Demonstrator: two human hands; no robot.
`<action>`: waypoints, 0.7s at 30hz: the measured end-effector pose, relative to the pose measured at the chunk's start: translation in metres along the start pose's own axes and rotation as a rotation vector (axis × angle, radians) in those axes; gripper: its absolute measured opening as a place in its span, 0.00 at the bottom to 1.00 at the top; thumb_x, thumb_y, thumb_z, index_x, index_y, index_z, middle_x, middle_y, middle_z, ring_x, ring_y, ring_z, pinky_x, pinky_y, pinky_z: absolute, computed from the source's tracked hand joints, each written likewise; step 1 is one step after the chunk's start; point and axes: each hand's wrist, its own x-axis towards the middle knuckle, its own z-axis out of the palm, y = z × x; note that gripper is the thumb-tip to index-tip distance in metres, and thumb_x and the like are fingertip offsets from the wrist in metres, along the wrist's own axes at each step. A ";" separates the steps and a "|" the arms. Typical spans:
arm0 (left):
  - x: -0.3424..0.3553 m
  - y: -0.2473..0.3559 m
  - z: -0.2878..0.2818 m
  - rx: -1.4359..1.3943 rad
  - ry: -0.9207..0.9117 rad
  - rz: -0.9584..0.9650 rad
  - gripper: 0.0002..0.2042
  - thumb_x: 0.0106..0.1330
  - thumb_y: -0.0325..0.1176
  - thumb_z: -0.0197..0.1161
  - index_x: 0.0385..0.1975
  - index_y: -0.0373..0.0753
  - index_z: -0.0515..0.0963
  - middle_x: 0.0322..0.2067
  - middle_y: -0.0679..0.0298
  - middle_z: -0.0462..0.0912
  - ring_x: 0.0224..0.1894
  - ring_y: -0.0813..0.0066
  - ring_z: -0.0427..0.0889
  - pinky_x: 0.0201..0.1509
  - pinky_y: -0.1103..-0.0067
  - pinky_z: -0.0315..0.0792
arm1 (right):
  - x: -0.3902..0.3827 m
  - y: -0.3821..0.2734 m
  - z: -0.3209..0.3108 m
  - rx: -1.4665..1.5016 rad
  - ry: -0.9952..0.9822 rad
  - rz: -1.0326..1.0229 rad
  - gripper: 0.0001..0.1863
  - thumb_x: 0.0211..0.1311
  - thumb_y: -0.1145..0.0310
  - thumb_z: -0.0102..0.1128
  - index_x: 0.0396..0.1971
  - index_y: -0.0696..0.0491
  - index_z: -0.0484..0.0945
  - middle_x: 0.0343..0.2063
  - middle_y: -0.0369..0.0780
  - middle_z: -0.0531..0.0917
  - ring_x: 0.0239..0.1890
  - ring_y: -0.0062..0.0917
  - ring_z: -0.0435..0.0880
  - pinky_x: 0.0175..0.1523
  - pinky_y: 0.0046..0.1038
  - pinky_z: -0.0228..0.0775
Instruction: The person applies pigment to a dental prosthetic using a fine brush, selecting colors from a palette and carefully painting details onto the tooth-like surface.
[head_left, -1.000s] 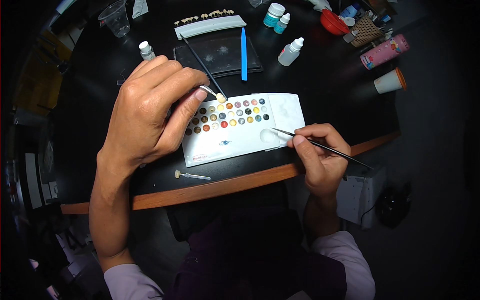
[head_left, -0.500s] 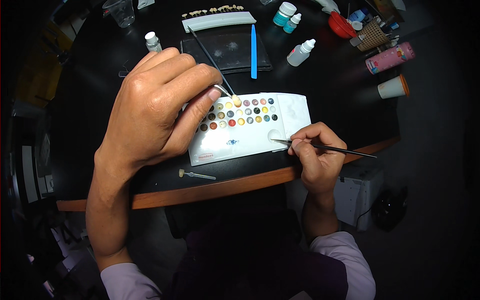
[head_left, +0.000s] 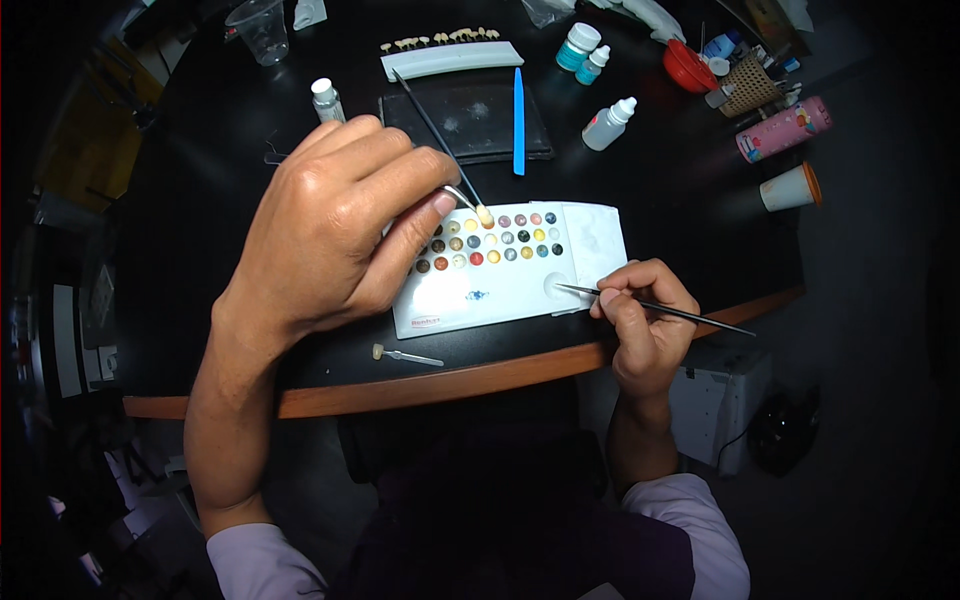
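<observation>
My left hand point(head_left: 335, 225) pinches a slim metal holder, like tweezers point(head_left: 460, 197), with a small cream tooth crown point(head_left: 485, 216) at its end. The crown hovers over or just in front of a white paint palette point(head_left: 440, 300) with rows of coloured paint wells, some hidden behind my fingers. A thin dark paintbrush point(head_left: 715, 325) is gripped in my right hand point(head_left: 648, 318), fingers closed near its front. Its fine tip is at the shallow round well point(head_left: 554, 287) in the palette's right part; whether it touches is hard to tell.
A second tooth crown on a pin point(head_left: 405, 356) lies near the wooden table edge point(head_left: 450, 390). Behind the palette are a dark pad point(head_left: 480, 120), another brush point(head_left: 425, 115), a blue stick point(head_left: 519, 125), a rack of crowns point(head_left: 455, 60) and a dropper bottle point(head_left: 608, 125). A cup point(head_left: 788, 187) stands right.
The whole view has shifted, so everything appears slightly lower and further right. Both hands keep their holds. The brush tip sits slightly higher within the round well.
</observation>
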 end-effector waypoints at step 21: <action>0.001 -0.002 -0.002 0.017 0.015 -0.021 0.06 0.63 0.26 0.66 0.38 0.38 0.86 0.25 0.66 0.72 0.33 0.69 0.70 0.47 0.70 0.61 | 0.020 0.007 -0.014 -0.013 -0.060 -0.119 0.03 0.46 0.79 0.56 0.21 0.59 0.78 0.24 0.37 0.76 0.26 0.15 0.68 0.31 0.24 0.57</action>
